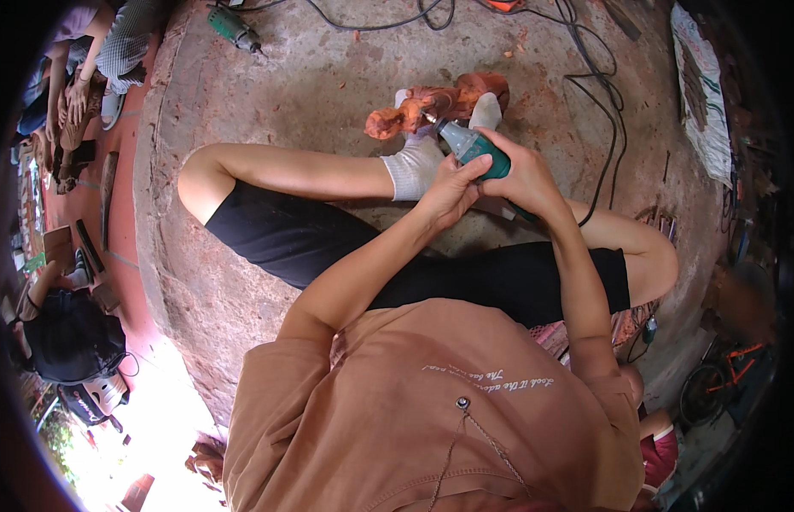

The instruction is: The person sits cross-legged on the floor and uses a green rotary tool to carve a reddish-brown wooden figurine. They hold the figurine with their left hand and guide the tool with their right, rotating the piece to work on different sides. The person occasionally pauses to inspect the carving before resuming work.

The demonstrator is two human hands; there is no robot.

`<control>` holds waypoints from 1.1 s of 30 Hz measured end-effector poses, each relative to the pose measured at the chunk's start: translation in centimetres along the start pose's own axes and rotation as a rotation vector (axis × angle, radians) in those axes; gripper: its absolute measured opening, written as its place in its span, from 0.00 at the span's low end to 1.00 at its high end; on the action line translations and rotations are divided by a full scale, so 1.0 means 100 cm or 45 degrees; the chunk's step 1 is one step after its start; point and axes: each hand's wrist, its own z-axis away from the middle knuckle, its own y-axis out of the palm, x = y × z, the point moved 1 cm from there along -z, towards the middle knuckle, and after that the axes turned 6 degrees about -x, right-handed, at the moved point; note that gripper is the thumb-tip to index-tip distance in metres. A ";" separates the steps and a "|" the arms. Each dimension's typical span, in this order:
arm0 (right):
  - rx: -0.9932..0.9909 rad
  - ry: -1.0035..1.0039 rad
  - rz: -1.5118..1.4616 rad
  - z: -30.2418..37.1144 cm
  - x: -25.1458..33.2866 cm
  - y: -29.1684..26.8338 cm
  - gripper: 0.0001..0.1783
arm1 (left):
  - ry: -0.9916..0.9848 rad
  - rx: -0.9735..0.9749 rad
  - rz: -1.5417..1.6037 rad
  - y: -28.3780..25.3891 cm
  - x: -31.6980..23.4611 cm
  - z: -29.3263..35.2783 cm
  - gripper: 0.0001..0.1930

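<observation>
Both my hands are wrapped round a green and grey die grinder point(472, 145). My left hand point(452, 189) closes on its near left side, with the thumb lying over the body. My right hand point(526, 175) grips it from the right. The grinder's metal bit points forward and left, at or against a reddish carved wooden figure point(455, 101); whether it touches cannot be told. The figure lies on its side between my feet, braced by a white sock point(412, 169) on the left and another white sock point(485, 111) on the right.
A second green power tool point(233, 30) lies on the concrete floor point(286, 94) at far left. Black cords point(603, 64) loop at far right near a white sack point(702, 94). Other people sit along the left, one with hands point(75, 101) on dark wood. An orange bicycle point(734, 371) stands at right.
</observation>
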 end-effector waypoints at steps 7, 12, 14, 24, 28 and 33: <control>-0.009 -0.030 0.003 -0.001 -0.001 0.000 0.45 | 0.006 -0.026 -0.010 0.001 0.000 0.000 0.29; 0.032 -0.032 0.025 0.001 -0.001 -0.002 0.45 | 0.008 -0.019 0.013 0.005 0.001 0.008 0.30; -0.003 -0.052 0.003 -0.001 -0.007 0.001 0.45 | 0.029 -0.010 0.008 0.003 0.001 0.004 0.30; 0.028 -0.004 -0.004 -0.002 -0.002 -0.003 0.45 | 0.013 -0.041 0.013 0.002 0.000 0.000 0.29; -0.012 -0.128 -0.039 -0.001 -0.007 0.000 0.45 | -0.037 -0.025 0.014 -0.002 0.003 0.002 0.27; -0.025 -0.126 -0.035 -0.001 -0.010 0.001 0.44 | -0.035 -0.068 -0.002 -0.004 0.005 0.000 0.24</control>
